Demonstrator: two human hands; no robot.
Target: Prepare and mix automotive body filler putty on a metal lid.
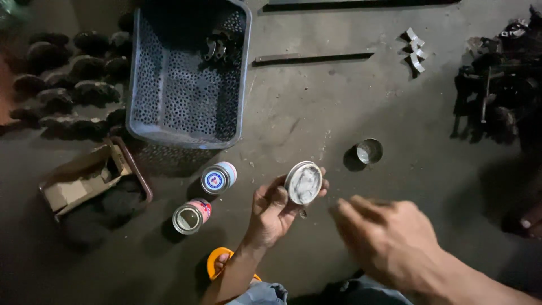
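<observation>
- While all places are given from the blue perforated crate (186, 85), an open cardboard box (84, 178) is seen below its left corner.
- Just under the crate, two small tins (218, 178) are stood on the floor, the lower one (191, 217) open.
- Below and right of the crate, a round lid (303, 182) smeared with grey paste is pinched by the left hand (271, 212), fingers curled round its rim.
- Farther right, the right hand (384, 231) is blurred; its fingers appear loosely bent, holding nothing.
- Well right of the crate, a small metal cup (370, 151) is set down.
</observation>
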